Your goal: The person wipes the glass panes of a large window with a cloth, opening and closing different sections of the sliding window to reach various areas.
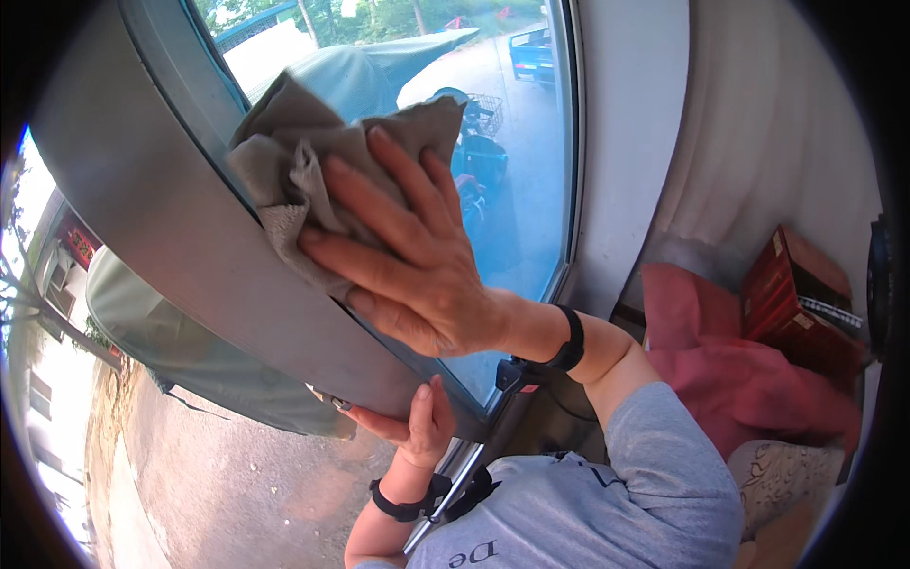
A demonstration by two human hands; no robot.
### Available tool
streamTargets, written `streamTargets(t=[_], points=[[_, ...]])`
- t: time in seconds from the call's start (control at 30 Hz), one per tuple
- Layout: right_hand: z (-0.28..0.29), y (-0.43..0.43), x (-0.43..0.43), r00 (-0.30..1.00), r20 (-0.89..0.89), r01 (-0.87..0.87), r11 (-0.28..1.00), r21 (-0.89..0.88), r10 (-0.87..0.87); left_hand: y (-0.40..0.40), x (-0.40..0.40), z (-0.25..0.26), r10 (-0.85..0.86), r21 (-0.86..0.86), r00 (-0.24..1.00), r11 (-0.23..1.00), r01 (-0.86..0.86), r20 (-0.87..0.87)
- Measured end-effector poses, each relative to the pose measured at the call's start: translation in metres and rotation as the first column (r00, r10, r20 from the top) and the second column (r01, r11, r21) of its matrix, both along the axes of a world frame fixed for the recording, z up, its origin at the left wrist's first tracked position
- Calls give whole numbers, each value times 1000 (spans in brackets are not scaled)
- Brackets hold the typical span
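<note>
A crumpled grey-brown cloth [284, 149] lies against the window pane [526, 206] and overlaps its metal frame. My right hand [419, 263] presses on the cloth with the fingers spread. Lower down, my left hand [419, 423] grips the bottom edge of the wide grey frame panel [234, 284]. Its thumb is on the near side, and some fingers are hidden behind the panel. A small metal fitting [330, 398] sits at the panel's edge beside the left fingers. Black bands circle both wrists.
Right of the window stand a white wall [629, 128] and a pale curtain [775, 135]. Red fabric [746, 384] and a dark red box [775, 306] lie at the right. A metal rod [455, 491] runs near my left wrist. Outside is a covered vehicle [206, 348] on pavement [234, 491].
</note>
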State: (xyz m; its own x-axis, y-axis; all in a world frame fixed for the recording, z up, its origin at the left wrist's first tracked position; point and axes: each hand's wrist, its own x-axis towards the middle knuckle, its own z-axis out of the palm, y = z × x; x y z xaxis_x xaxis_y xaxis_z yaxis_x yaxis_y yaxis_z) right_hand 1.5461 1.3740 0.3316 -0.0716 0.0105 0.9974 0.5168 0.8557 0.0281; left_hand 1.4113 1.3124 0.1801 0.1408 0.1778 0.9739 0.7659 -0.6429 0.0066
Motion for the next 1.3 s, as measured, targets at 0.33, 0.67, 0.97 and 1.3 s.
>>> streamTargets(t=[0.33, 0.67, 0.97, 1.3], points=[[-109, 95, 107, 991, -119, 52, 996, -76, -61, -9, -35, -73, -36, -103, 997, 994, 29, -62], [-119, 223, 263, 876, -457, -60, 906, -419, -153, -16, -36, -76, -35, -65, 997, 997, 40, 75], [-169, 193, 209, 737, -649, -217, 843, -492, -189, -9, -8, -10, -108, -37, 994, 993, 108, 1], [-199, -20, -8, 963, -263, -51, 906, -419, -68, 2, -2, -6, -321, -68, 937, 941, 332, 138]])
